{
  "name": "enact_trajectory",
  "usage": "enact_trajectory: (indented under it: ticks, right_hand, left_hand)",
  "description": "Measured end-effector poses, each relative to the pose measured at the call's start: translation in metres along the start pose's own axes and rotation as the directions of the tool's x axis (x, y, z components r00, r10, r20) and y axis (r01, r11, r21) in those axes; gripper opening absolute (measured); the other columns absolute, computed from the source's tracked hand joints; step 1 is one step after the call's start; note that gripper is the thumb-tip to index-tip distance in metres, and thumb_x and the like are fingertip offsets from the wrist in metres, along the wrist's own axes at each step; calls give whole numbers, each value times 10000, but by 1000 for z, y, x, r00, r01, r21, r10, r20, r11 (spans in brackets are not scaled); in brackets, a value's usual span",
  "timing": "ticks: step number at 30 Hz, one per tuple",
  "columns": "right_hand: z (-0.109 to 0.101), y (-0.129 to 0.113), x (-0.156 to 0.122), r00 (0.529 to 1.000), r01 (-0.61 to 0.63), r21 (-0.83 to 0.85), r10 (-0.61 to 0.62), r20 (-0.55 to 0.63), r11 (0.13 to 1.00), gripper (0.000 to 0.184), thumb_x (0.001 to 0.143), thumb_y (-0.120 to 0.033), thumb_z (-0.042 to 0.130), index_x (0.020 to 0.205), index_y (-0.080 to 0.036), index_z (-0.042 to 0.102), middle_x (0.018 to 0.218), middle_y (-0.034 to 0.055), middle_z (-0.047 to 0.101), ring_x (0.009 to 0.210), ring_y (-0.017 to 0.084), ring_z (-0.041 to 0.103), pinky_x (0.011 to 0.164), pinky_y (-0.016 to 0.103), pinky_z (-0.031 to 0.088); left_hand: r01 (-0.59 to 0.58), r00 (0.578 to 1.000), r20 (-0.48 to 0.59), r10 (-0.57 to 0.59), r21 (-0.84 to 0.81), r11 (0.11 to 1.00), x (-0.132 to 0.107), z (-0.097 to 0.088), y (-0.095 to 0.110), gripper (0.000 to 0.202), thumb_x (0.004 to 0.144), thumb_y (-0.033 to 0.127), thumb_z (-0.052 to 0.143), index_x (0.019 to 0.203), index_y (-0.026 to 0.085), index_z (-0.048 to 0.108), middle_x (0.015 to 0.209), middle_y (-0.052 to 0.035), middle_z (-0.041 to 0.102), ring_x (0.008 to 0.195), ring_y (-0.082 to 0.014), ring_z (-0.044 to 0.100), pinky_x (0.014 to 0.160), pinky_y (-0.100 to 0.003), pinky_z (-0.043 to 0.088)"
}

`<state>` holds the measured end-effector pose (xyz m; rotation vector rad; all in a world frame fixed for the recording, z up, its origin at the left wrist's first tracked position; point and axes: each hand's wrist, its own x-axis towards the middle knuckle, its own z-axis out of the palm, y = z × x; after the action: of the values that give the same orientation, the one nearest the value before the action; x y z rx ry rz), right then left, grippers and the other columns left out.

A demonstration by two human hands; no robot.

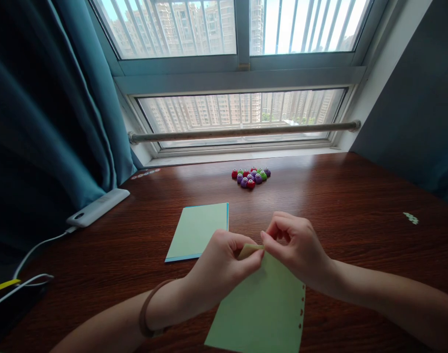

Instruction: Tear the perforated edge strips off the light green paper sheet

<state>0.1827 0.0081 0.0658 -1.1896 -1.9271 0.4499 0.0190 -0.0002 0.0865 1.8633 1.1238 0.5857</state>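
A pale green sheet of paper (262,314) with punched holes down its right edge hangs between my hands near the front of the table. My left hand (224,260), with a brown band at the wrist, pinches its top edge, where a small part is folded over. Thumb and forefinger of my right hand (295,245) are closed at the same edge, just right of the fold. Behind my left hand lies a stack of pale green paper (202,225) with blue showing along its borders.
Several small red, green and purple round pieces (250,177) sit clustered toward the window. A white power bank (99,206) with a cable (43,240) lies at the left by the blue curtain (80,122). Small pale pieces (410,218) rest at the right on the brown table (356,211).
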Motion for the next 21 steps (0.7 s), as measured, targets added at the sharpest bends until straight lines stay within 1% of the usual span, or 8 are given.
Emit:
enact_trajectory:
  ticks: [3,7,11,14,16,18,21]
  right_hand:
    - [-2,2,4,993,-108,17,107,50,994,223,750,-234,557,548,-168,493,542,-19,511,496,96,425,480,223,302]
    - [-5,7,8,976,-190,48,183,121,981,222,764,-271,551,570,-169,520,552,-14,545,506,106,465,469,220,295]
    - [-7,12,13,974,-201,34,197,108,979,231,763,-269,556,559,-166,524,530,-18,539,493,103,461,462,218,287]
    - [-13,15,21,981,-161,36,156,113,986,223,762,-287,579,579,-159,576,521,-17,541,497,103,461,467,221,294]
    - [-20,17,28,986,-127,102,115,122,987,197,755,-298,605,624,-152,627,574,-5,571,542,108,483,495,226,326]
    - [-31,20,36,984,-142,218,113,137,966,183,740,-312,633,667,-146,656,608,0,586,555,103,489,503,228,347]
    - [-54,27,48,966,-254,377,217,138,891,193,692,-326,678,698,-134,669,523,-24,550,455,66,447,446,221,335]
  left_hand:
    - [31,999,-19,-30,39,999,0,-3,3,352,769,312,484,484,150,355,500,49,265,483,-63,247,432,-208,181]
    - [50,998,-32,-49,48,998,-1,-7,5,332,757,314,495,484,137,429,492,46,296,479,-66,273,427,-196,201]
    - [65,997,-34,-64,33,997,-2,-11,5,291,760,320,498,563,115,565,500,35,373,476,-71,323,418,-186,224]
    - [68,997,-36,-67,22,997,-2,-14,5,295,762,333,509,591,110,597,509,26,415,483,-75,352,419,-182,242]
    - [81,996,-32,-81,5,997,-2,-16,4,300,767,347,513,611,108,608,517,21,435,489,-80,368,424,-182,253]
    - [106,994,-11,-107,-34,994,-1,-17,2,312,776,365,509,634,107,611,529,17,451,493,-84,382,428,-184,261]
    - [130,991,23,-128,-90,987,2,-19,-1,324,790,388,500,681,104,612,547,16,462,493,-83,389,436,-186,270]
